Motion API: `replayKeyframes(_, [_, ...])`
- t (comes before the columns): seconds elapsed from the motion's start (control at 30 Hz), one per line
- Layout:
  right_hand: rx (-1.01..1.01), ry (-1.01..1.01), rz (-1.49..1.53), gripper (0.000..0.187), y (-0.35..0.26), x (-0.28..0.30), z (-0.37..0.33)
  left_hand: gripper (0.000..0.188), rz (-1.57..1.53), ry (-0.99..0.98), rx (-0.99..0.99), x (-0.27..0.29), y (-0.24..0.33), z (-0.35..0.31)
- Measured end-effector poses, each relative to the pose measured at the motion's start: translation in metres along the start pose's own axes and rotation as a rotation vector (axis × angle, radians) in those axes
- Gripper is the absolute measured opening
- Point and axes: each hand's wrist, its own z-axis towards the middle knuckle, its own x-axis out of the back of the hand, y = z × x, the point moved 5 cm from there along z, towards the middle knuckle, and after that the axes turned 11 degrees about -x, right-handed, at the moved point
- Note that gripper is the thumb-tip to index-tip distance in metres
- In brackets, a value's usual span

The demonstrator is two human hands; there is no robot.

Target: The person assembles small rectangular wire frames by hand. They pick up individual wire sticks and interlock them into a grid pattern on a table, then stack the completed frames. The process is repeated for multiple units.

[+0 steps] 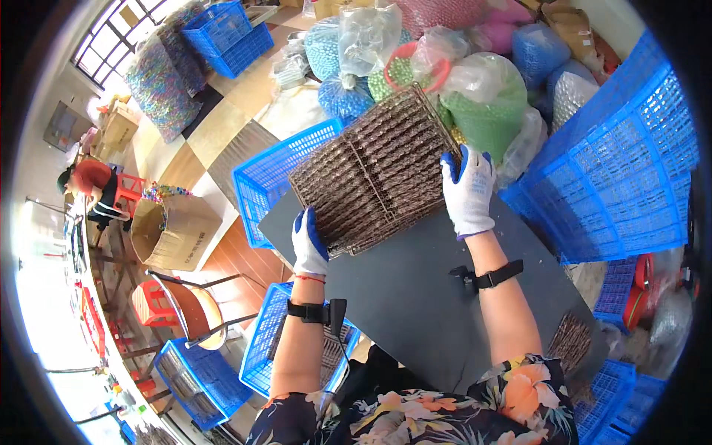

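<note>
Between my two gloved hands is a rectangular wire rack (374,174) filled with rows of dark brown, bumpy strips. It is tilted over the far part of a dark grey table (400,297). My left hand (309,243), in a white and blue glove, grips its near left corner. My right hand (469,193), gloved the same way, is closed on its right edge with the thumb and fingers at the frame. What the strips are made of I cannot tell. A similar brown bundle (569,337) lies on the table's right end, near my right elbow.
A blue basket (256,215) stands beyond the table, and another basket (256,363) at its left holds brown racks. Tall stacked blue crates (608,178) rise at the right. Bags of coloured beads (486,104) fill the back. A chair (196,311) and a seated person (96,189) are left.
</note>
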Motion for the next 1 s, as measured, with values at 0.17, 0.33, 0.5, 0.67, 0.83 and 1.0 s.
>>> replayKeyframes(0.17, [-0.181, -0.140, 0.502, 0.033, -0.006, 0.018, -0.005, 0.048, -0.095, 0.145, 0.192, -0.002, 0.008, -0.001])
replayKeyframes(0.33, [-0.616, -0.461, 1.101, 0.019, -0.010, 0.033, -0.017, 0.050, 0.030, 0.081, 0.049, 0.014, 0.017, 0.007])
replayKeyframes(0.5, [-0.718, -0.375, 1.234, 0.023, 0.016, 0.066, -0.055, 0.054, 0.019, 0.026, -0.081, -0.012, 0.075, -0.024])
replayKeyframes(0.67, [-0.963, -0.250, 1.331, 0.023, 0.089, 0.103, -0.129, 0.042, 0.690, -0.554, -0.410, -0.007, 0.125, -0.078])
replayKeyframes(0.83, [-1.196, -0.247, 1.041, 0.024, 0.176, 0.147, -0.252, 0.030, 0.180, -0.362, 0.495, -0.002, 0.057, -0.166])
replayKeyframes(1.0, [-1.291, -0.294, 0.446, 0.024, 0.251, 0.186, -0.385, 0.032, 0.362, -0.610, 0.598, -0.018, -0.040, -0.245])
